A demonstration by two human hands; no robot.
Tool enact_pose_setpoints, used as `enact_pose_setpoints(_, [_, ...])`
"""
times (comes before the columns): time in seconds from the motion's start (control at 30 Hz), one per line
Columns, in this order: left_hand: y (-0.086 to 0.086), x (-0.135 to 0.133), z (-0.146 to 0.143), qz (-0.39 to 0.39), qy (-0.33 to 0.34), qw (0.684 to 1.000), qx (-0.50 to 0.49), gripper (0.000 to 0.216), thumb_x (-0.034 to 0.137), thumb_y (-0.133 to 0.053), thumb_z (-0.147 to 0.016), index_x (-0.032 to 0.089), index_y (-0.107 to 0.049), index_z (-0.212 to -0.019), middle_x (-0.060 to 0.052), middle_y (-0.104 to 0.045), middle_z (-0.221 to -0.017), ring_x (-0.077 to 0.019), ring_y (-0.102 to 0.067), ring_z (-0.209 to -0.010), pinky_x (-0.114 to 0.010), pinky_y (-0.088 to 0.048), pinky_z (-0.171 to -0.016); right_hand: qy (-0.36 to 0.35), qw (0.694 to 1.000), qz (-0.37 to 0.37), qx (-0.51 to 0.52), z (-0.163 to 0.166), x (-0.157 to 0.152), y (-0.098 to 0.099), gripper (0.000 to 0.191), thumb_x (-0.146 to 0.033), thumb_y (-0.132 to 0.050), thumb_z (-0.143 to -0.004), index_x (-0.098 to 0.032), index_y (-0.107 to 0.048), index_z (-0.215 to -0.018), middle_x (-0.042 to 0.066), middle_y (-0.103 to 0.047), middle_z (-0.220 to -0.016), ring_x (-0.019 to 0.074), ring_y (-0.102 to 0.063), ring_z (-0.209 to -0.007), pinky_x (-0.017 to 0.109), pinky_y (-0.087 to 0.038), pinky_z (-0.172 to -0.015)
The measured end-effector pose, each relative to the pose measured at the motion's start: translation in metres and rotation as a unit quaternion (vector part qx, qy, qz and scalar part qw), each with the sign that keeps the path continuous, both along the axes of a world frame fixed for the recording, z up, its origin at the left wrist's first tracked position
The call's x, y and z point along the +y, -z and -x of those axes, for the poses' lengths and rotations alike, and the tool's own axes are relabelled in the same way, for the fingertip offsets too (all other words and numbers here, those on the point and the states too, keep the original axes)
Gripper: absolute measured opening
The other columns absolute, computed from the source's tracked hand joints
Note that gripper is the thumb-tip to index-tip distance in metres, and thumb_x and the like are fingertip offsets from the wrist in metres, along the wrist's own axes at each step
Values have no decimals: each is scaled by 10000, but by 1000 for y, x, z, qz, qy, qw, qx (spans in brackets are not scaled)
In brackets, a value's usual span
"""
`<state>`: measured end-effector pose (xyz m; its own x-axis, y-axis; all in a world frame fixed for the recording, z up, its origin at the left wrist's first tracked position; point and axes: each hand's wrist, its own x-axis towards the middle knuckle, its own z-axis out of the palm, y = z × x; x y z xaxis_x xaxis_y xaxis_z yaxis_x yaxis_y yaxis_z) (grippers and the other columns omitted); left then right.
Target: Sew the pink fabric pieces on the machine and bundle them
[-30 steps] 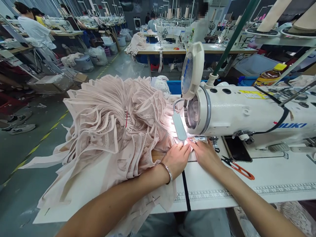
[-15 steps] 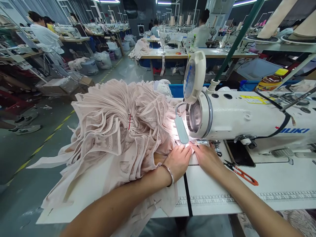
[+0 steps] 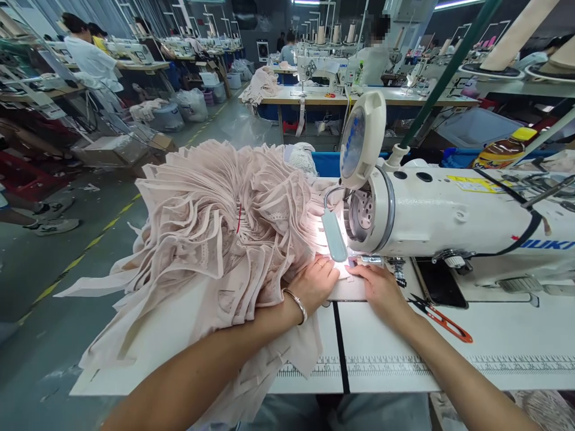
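Under the lit end of a white sewing machine (image 3: 417,209), my left hand (image 3: 315,281), with a bracelet at the wrist, has its fingers bent and closed on pale pink fabric (image 3: 344,272). Close on the right, my right hand (image 3: 380,287) pinches the near edge of that fabric beside the needle area; its fingertips are partly hidden. A grey-green lamp or guard plate (image 3: 335,236) hangs in front of the needle, which I cannot see. Left of the machine, a large gathered bundle of pale pink garment pieces (image 3: 193,221) is heaped, with a red tie in its middle.
Orange-handled thread snips (image 3: 442,320) and a dark phone (image 3: 438,284) lie right of my right hand. A ruler strip (image 3: 404,364) runs along the table's front edge. A yellow-capped bottle (image 3: 505,149) stands behind the machine. Other people sit at machines farther off.
My left hand has shifted left, opening a gap between my hands where fabric shows. The machine's round inner part, blurred before, now shows sharply with holes. The view has moved slightly.
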<state>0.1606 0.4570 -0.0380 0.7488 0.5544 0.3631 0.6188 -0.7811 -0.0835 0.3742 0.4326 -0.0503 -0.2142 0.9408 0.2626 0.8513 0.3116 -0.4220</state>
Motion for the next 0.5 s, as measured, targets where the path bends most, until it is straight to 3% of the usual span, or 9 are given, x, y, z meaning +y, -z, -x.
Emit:
enact_pose_setpoints(0.23, [-7,1,-2,40,-13,999,6,251,129,-368,-1010,132,-613,-1070,-130,-631,-1174,-224,-579,-1087,-375,-480,-932,-51,997,-48,-25,-2,-1,3,440,-81,-367,-874,-257,-690,-1117,32,-702,-1181,212,-663,-1051,386,-538,-923])
enact_pose_setpoints(0.4, [-6,5,-6,71,2,997,40,266,103,-359,-997,112,-622,-1035,-117,-616,-978,-235,-564,-1014,-348,-475,-850,-71,992,-95,-50,-1,-3,2,427,-54,-365,-887,-229,-657,-1146,38,-705,-1175,203,-660,-1045,360,-532,-891])
enact_pose_setpoints(0.5, [-5,7,-8,120,-25,992,24,242,144,-383,-1004,150,-599,-1114,-94,-587,-992,-228,-544,-994,-319,-457,-800,-62,988,-125,-59,0,-4,1,416,-38,-347,-895,-213,-627,-1148,45,-722,-1097,211,-656,-994,364,-527,-858])
